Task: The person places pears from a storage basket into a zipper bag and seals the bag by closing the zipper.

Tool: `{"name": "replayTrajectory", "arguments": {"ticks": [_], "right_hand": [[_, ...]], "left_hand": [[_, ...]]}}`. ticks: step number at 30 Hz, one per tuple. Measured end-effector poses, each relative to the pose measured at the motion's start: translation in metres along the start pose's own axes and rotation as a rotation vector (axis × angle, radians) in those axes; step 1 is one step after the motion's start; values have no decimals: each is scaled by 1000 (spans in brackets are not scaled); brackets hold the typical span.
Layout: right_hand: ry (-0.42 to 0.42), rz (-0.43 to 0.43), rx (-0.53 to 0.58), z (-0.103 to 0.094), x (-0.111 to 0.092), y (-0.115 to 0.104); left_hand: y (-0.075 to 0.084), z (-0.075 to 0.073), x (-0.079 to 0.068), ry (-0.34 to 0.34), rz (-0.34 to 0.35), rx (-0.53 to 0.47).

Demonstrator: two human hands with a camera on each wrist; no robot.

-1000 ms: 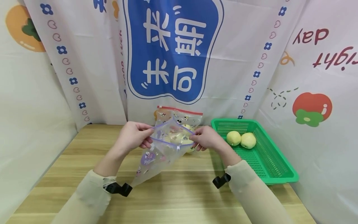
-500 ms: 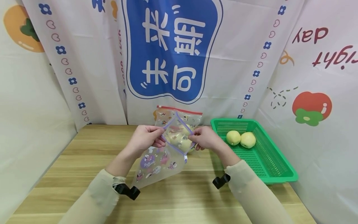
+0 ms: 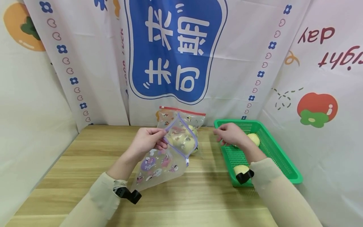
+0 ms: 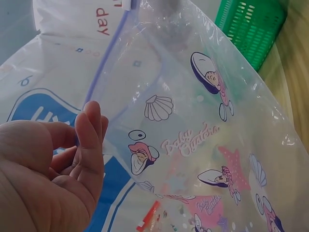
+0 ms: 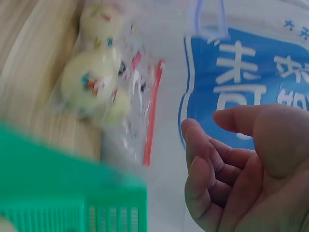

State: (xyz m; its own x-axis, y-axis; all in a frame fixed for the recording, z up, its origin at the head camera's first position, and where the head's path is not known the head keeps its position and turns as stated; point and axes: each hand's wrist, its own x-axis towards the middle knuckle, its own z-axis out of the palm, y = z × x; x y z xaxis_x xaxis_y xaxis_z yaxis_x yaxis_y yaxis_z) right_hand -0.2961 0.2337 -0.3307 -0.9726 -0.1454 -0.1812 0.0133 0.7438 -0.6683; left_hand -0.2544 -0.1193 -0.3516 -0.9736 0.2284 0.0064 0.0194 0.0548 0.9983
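My left hand (image 3: 147,140) pinches the rim of a clear zip bag (image 3: 158,168) with a purple seal and shell cartoon prints. The bag's mouth gapes in a diamond shape and its body hangs above the table. Past the left edge of the green basket (image 3: 279,159), my right hand (image 3: 231,135) hovers with loosely bent fingers and nothing in them. In the right wrist view a gap shows between thumb (image 5: 241,121) and fingers. Pale yellow pears lie in the basket: one (image 3: 254,138) behind the right hand, another (image 3: 241,169) near the front, partly covered by the wrist camera.
Behind the purple-sealed bag stands a second clear bag with a red seal (image 3: 182,111), holding several pears (image 5: 91,79). A printed cloth (image 3: 241,63) hangs behind the wooden table (image 3: 93,151) and along its sides.
My right hand has let go of the purple rim and moved right to the basket. My left hand moved slightly right, then stayed, still pinching the bag. A front pear has come into view.
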Motion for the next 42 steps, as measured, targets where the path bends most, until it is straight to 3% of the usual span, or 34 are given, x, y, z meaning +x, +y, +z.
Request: {"name": "replayTrajectory", "arguments": {"ticks": [8, 16, 29, 42], "right_hand": [[-107, 96, -188, -34, -9, 49], [-313, 185, -312, -31, -21, 81], [-514, 248, -437, -22, -20, 80], [-572, 248, -445, -20, -27, 75]], "left_hand": [[-2, -3, -4, -6, -17, -26], [-5, -3, -5, -6, -37, -34], [-4, -6, -7, -3, -42, -14], [-5, -7, -8, 0, -42, -13]]}}
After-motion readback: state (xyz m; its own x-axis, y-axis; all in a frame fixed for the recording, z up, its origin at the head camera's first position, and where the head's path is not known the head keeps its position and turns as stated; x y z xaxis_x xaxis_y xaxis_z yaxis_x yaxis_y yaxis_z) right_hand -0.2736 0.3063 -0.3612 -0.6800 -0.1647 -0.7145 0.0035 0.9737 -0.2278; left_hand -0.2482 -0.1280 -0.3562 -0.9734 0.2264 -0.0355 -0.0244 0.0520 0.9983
